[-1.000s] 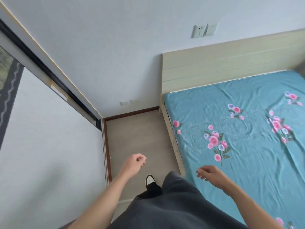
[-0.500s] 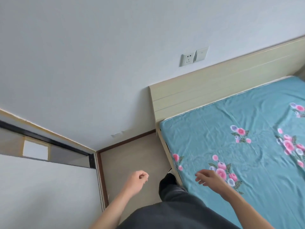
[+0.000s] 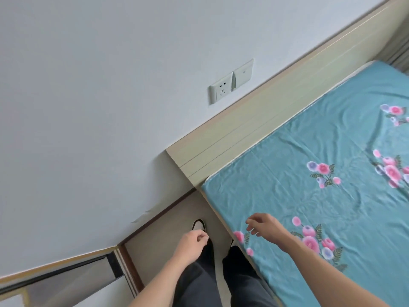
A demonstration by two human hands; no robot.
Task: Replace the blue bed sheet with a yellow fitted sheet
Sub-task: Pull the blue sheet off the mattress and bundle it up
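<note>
The blue bed sheet [image 3: 298, 196], teal with pink flower prints, lies flat over the mattress on the right. My right hand [image 3: 264, 227] hovers just above its near left edge with loosely curled fingers and holds nothing. My left hand [image 3: 192, 242] hangs over the floor beside the bed with its fingers loosely curled and empty. No yellow fitted sheet is in view.
A pale wooden headboard [image 3: 265, 120] runs along the white wall, with a socket and switch [image 3: 231, 82] above it. A narrow strip of floor [image 3: 168, 235] lies between bed and wall, where my dark-trousered legs and a shoe [image 3: 198, 224] stand. A sliding door frame [image 3: 73, 273] is at lower left.
I have stepped along the bedside toward the headboard, which now looks nearer. My right hand has moved over the sheet's edge. Both hands remain empty.
</note>
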